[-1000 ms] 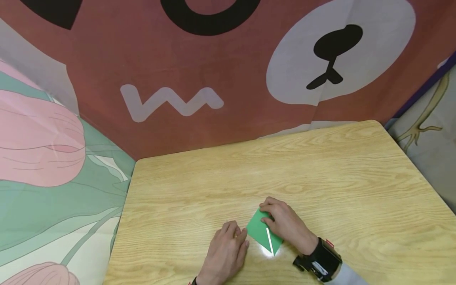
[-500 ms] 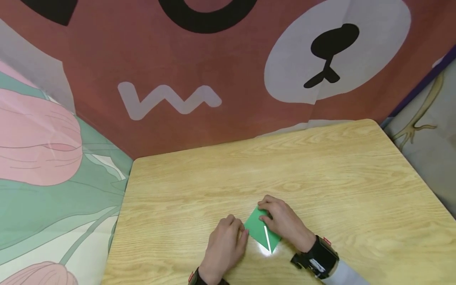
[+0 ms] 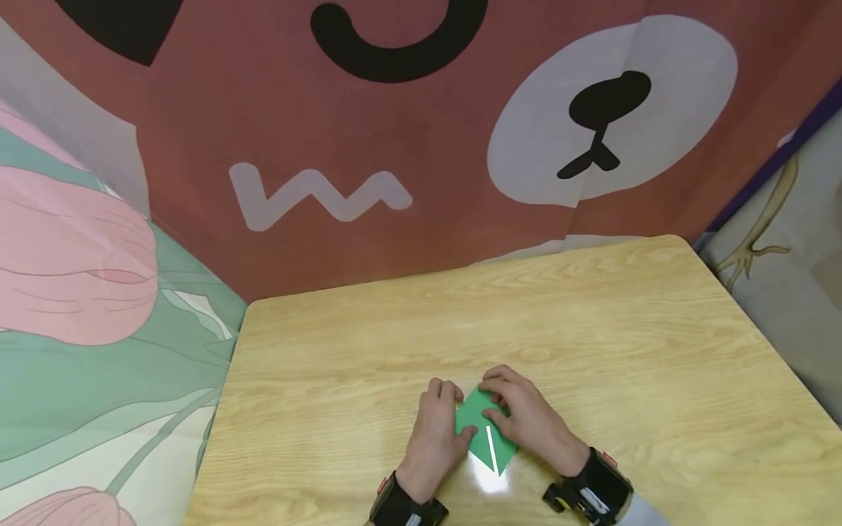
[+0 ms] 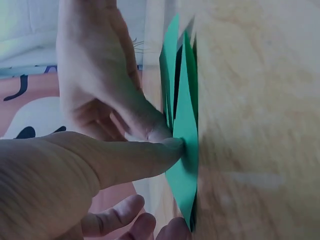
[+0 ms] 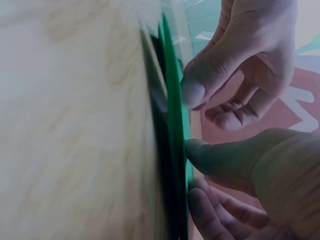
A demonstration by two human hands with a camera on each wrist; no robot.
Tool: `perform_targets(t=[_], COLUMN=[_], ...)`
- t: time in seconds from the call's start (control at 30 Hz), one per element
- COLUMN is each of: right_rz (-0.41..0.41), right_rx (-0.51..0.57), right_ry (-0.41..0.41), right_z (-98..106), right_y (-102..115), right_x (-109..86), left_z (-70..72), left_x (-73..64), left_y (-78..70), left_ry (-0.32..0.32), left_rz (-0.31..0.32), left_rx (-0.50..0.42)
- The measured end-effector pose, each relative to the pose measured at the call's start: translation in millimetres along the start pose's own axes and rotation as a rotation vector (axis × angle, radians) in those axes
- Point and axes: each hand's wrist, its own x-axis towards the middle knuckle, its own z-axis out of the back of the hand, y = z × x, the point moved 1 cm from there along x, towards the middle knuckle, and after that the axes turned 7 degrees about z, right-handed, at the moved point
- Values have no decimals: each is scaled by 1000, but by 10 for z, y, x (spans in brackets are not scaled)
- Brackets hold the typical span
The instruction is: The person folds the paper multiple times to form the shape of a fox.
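A folded green paper [image 3: 471,413] lies on the table in a diamond shape, its lower tip toward me and a bright slit running up from that tip. At its left side is my left hand [image 3: 434,434], thumb over the sheet and fingers curled at the edge. My right hand [image 3: 536,422] holds the upper right side between thumb and fingers. Seen edge-on in the left wrist view, the green paper [image 4: 186,172] shows several layers standing apart at one end. The right wrist view shows the paper [image 5: 173,105] with its edge raised from the tabletop.
The wood-grain table [image 3: 342,343] extends around the paper to a rounded far edge. Behind it hangs a reddish-brown cloth [image 3: 447,241] with a cartoon face. A floral cloth [image 3: 79,263] covers the left side. Black camera straps [image 3: 595,486] are on both wrists.
My left hand has moved up and right, from beside the paper's left corner to having its thumb over the sheet. The right hand keeps its hold at the upper right.
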Motion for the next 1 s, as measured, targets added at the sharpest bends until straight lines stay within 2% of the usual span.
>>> perform_targets(t=[0.2, 0.4, 0.5, 0.67, 0.77, 0.87, 1.0], right_rz=[-41, -28, -12, 6, 16, 60, 147], right_rx=[-116, -103, -85, 9, 107, 196, 218], right_ry=[-52, -50, -42, -52, -89, -139, -178], right_z=[29, 7, 25, 33, 34, 43, 80], right_y=[-24, -41, -64, -84, -80, -84, -105], right_x=[-135, -183, -205, -232, -239, -258, -304], left_z=[3, -32, -44, -54, -49, -31, 7], left_x=[27, 29, 25, 1, -14, -19, -13], left_y=[30, 89, 105, 152, 168, 196, 241], left_ry=[74, 73, 94, 149, 126, 108, 92], left_rz=[23, -52, -70, -62, -67, -65, -57], left_rx=[-78, -153, -233, -402, -452, -514, -600])
